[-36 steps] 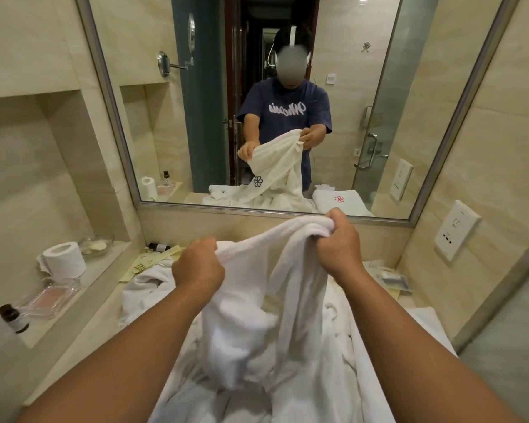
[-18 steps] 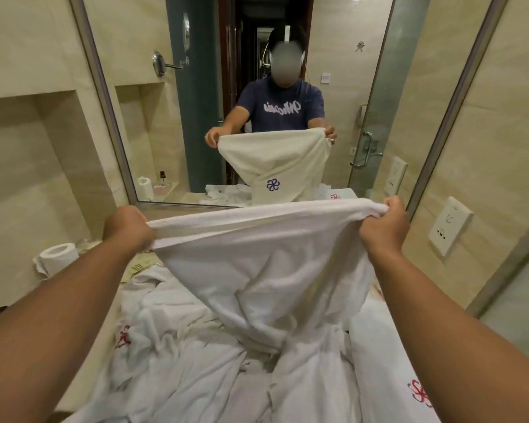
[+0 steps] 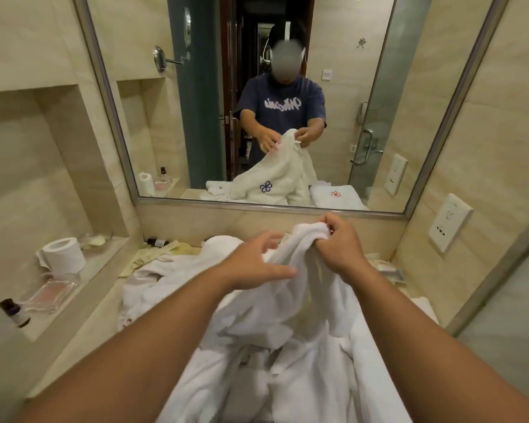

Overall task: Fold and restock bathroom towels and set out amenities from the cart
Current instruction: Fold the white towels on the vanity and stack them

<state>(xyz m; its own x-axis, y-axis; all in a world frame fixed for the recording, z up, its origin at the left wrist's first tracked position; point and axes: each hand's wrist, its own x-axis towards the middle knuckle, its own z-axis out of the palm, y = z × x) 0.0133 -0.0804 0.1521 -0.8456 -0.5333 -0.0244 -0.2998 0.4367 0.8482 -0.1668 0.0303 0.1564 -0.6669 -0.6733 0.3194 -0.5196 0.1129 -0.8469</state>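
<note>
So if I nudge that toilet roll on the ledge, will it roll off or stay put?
The toilet roll stands on its end on the ledge, so it probably slides rather than rolls. It looks light, so a nudge may tip it. Its loose torn tail may drag or unwind.

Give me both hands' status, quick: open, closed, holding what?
Left hand: open, fingers spread against the white towel, not gripping it.
Right hand: closed, fingers pinching the towel's bunched top edge.
</note>
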